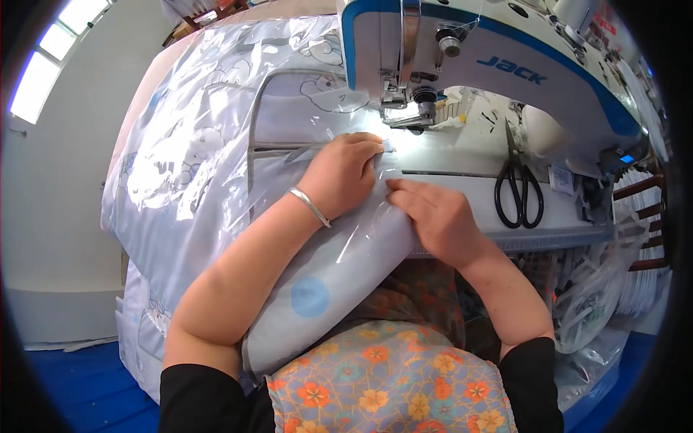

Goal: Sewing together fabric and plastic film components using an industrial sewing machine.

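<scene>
Pale wall (50,202) fills my feed well to the left of the sewing machine (498,79), with a bright window (54,61) high in it and blue floor (79,393) below. From my station I place the pale fabric (224,180) to the left of the sewing machine and just before its presser foot (415,124); grey edging and printed cartoon figures show through glossy clear plastic, and one stretch with a blue dot drapes away from the machine toward the wearer's lap. I have the left hand (345,173) on the fabric just in front of the sewing machine's presser foot, fingers bent and bunched together; whether they grip or only press, I cannot tell. I see the right hand (440,220) a little farther from the sewing machine, thumb and forefinger pinching the fabric's edge, the other fingers curled in. A silver bangle (312,207) circles the left wrist. Black-handled scissors (516,191) lie before the sewing machine's arch, blades pointing toward it. Right of and below the sewing machine I make out a clear plastic bag (588,303) near a brown wooden chair (646,224).
</scene>
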The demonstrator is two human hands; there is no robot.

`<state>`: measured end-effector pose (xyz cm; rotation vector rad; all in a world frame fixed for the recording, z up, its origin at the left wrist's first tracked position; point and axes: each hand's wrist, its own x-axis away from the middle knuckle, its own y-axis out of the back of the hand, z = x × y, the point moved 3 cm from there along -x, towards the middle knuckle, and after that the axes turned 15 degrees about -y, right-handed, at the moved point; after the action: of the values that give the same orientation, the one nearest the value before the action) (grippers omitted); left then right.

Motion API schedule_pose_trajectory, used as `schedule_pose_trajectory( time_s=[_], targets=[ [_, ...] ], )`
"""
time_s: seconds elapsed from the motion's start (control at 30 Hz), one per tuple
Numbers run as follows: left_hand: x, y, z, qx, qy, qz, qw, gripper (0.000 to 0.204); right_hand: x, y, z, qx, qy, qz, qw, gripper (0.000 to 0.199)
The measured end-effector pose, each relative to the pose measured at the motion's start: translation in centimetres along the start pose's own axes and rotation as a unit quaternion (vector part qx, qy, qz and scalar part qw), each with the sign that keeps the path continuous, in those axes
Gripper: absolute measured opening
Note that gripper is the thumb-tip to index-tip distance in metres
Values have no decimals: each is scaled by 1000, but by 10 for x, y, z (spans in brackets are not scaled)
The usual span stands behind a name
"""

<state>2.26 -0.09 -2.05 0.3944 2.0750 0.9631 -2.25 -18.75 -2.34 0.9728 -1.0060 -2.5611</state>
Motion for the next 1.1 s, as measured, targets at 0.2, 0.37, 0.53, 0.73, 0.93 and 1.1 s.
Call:
schedule_pose_trajectory(
  time_s=[0.2, 0.37, 0.53, 0.73, 0.93, 1.1],
  targets=[
    [-1, -7, -9, -77, -36, 26, 996, 31, -4, -4, -3, 3, -36, -3, 999, 23],
    [-3, 0, -4, -58, -62, 5, 996, 30, -1, -12, -8, -225, -381, 78, 893, 43],
    [-6, 1, 1, -27, -31, -8, 999, 31, -20, -28, -3, -644, -477, -28, 597, 59],
    [-5, 5, 1, -9, -24, -6, 1000, 34, -28, -40, -9, -672, -474, -93, 561, 57],
    [-4, 10, 1, 8, -10, 9, 1000, 36, -35, -37, -11, -686, -465, -72, 555, 55],
    [-9, 13, -1, -8, -17, 37, 999, 36, -39, -32, -4, -655, -484, -77, 575, 54]
  ],
)
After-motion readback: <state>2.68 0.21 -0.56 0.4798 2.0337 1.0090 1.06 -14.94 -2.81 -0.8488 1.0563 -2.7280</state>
